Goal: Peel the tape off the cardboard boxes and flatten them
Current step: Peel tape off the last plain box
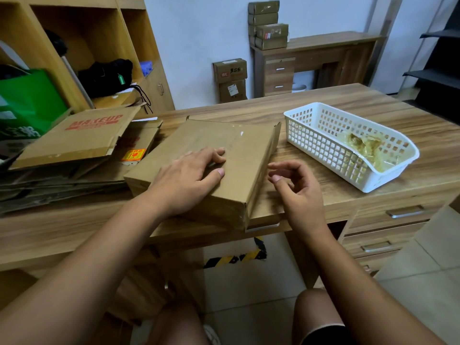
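**A:** Hand status?

**B:** Left hand [189, 180] lies flat on top of the cardboard box [249, 165], fingers straight. It's pressing, not gripping. Right hand [296, 185] is off the box, fingers loosely curled, thumb near index. Nothing visible in it.

**A:** Box from the right hand?

**B:** 9 o'clock. Its right side wall is just beside the fingertips, apart from them. The box sits on the table [323, 110], near end at the front edge, long axis roughly 7 to 1 o'clock.

**A:** Tape?

**B:** Clear tape [235, 136] shows as a glossy band on the top, about 1 o'clock from the left hand, just past its fingertips. It's faint, so I can't tell where the end lies.

**A:** Which hand goes?

**B:** My call is the right. It's free, and the left already pins the box. The tape is at about 11 o'clock from the right hand.

**A:** Surroundings?

**B:** White basket [311, 140] at 2 o'clock from the right hand, with a peeled tape wad [361, 145] inside. Flattened cardboard pile [79, 138] at 10 o'clock from the left hand, right beside the box.
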A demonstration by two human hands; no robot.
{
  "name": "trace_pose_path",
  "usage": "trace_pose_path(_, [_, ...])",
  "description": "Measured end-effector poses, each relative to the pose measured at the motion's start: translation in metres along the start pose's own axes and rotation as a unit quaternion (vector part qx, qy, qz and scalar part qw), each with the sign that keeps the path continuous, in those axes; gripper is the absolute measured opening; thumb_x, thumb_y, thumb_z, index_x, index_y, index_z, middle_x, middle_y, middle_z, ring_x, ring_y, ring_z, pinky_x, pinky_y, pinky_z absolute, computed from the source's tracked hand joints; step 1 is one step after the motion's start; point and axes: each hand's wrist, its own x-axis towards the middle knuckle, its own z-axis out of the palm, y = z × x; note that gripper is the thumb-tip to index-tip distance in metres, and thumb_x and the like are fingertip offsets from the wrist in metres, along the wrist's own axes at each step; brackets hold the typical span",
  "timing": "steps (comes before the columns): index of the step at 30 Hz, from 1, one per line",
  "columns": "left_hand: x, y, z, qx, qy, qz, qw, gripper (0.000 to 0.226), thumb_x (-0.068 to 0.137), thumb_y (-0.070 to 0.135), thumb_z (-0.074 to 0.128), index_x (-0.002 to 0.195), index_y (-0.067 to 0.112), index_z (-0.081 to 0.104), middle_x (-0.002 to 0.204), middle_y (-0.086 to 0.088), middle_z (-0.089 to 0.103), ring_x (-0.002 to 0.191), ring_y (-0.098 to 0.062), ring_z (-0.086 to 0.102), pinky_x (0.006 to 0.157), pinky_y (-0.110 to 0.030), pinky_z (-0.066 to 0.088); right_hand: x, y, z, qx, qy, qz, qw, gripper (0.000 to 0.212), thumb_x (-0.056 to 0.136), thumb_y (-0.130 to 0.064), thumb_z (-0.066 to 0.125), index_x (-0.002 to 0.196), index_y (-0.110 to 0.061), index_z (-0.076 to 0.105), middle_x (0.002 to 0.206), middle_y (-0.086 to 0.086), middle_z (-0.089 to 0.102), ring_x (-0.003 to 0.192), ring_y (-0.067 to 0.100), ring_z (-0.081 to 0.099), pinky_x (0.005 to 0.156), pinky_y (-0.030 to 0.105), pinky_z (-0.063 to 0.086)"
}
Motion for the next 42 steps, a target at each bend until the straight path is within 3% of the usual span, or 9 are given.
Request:
trace_pose_path(8, [0.002,-0.003,0.002,0.01,0.013,-0.002,1.0,0.04,0.089,0.059,0.032,0.121,0.04,0.047,0.148,0.031,0.04,0.132,-0.01,0.043,0.092,-0.038,0.038,-0.002,-0.002,0.002,-0.015,-0.023,-0.006,1.0,0.018,0.094,0.005,0.063,0.1,-0.011,0.066,0.099,0.004,0.07,0.095,0.009,0.068,0.082,0.019,0.053])
trace_pose_path(12, [0.001,-0.003,0.003,0.004,0.012,-0.004,1.0,0.04,0.089,0.059,0.032,0.121,0.04,0.047,0.148,0.031,0.041,0.133,-0.01,0.043,0.094,-0.04,0.041,0.001,-0.001,0.007,-0.022,-0.027,0.004,0.999,0.019,0.092,0.001,0.068,0.104,-0.012,0.063,0.097,0.001,0.068,0.093,0.009,0.066,0.081,0.022,0.054])
trace_pose_path(20, [0.0,-0.004,0.003,0.006,0.015,-0.005,1.0,0.04,0.089,0.06,0.032,0.121,0.042,0.046,0.148,0.032,0.039,0.132,-0.008,0.041,0.087,-0.037,0.035,0.011,0.003,0.011,-0.083,-0.056,-0.011,0.995,0.022,0.098,0.001,0.056,0.103,-0.02,0.056,0.093,-0.005,0.059,0.082,0.003,0.057,0.074,0.02,0.05])
trace_pose_path(25, [0.001,-0.004,0.004,0.013,0.014,-0.008,1.0,0.037,0.09,0.061,0.032,0.121,0.045,0.044,0.149,0.031,0.038,0.131,-0.009,0.042,0.086,-0.037,0.034,0.007,0.012,0.012,-0.113,-0.08,-0.009,0.99,0.026,0.1,-0.009,0.047,0.1,-0.035,0.048,0.094,-0.006,0.054,0.082,0.012,0.053,0.072,0.037,0.051])
trace_pose_path(30, [0.0,-0.004,0.004,0.014,0.015,-0.005,1.0,0.028,0.097,0.057,0.037,0.123,0.046,0.043,0.15,0.031,0.037,0.132,-0.009,0.042,0.087,-0.038,0.035,-0.019,0.014,-0.001,-0.125,-0.117,0.003,0.985,0.026,0.099,-0.014,0.045,0.104,-0.039,0.047,0.088,-0.005,0.051,0.07,0.016,0.049,0.061,0.039,0.048])
trace_pose_path(35, [0.001,-0.004,0.004,0.009,0.02,-0.006,1.0,0.025,0.099,0.055,0.04,0.122,0.046,0.043,0.148,0.032,0.038,0.13,-0.007,0.042,0.088,-0.038,0.037,-0.019,0.009,-0.004,-0.142,-0.102,0.018,0.984,0.032,0.1,-0.018,0.048,0.128,-0.033,0.05,0.099,-0.013,0.052,0.084,0.024,0.057,0.077,0.051,0.056])
trace_pose_path(38, [0.0,-0.003,0.004,0.011,0.02,-0.009,1.0,0.024,0.099,0.053,0.042,0.121,0.046,0.044,0.148,0.032,0.038,0.13,-0.007,0.042,0.086,-0.038,0.036,-0.016,0.002,-0.001,-0.187,-0.087,0.006,0.978,0.022,0.099,-0.028,0.057,0.121,-0.031,0.059,0.105,-0.011,0.051,0.093,0.014,0.06,0.084,0.034,0.055])
trace_pose_path(40, [0.001,-0.002,0.004,0.011,0.02,-0.014,1.0,0.025,0.099,0.053,0.042,0.122,0.045,0.045,0.148,0.032,0.038,0.13,-0.007,0.042,0.084,-0.036,0.034,-0.016,0.0,0.002,-0.212,-0.067,-0.009,0.975,0.017,0.097,-0.022,0.065,0.113,-0.026,0.063,0.107,-0.009,0.049,0.09,0.006,0.059,0.081,0.017,0.051])
trace_pose_path(42, [0.001,-0.001,0.003,0.011,0.02,-0.016,1.0,0.026,0.098,0.053,0.042,0.122,0.044,0.045,0.148,0.032,0.039,0.13,-0.008,0.042,0.083,-0.036,0.032,-0.013,-0.001,0.004,-0.204,-0.04,-0.006,0.978,0.012,0.093,-0.016,0.07,0.104,-0.021,0.067,0.11,-0.005,0.048,0.091,0.001,0.06,0.08,0.011,0.05])
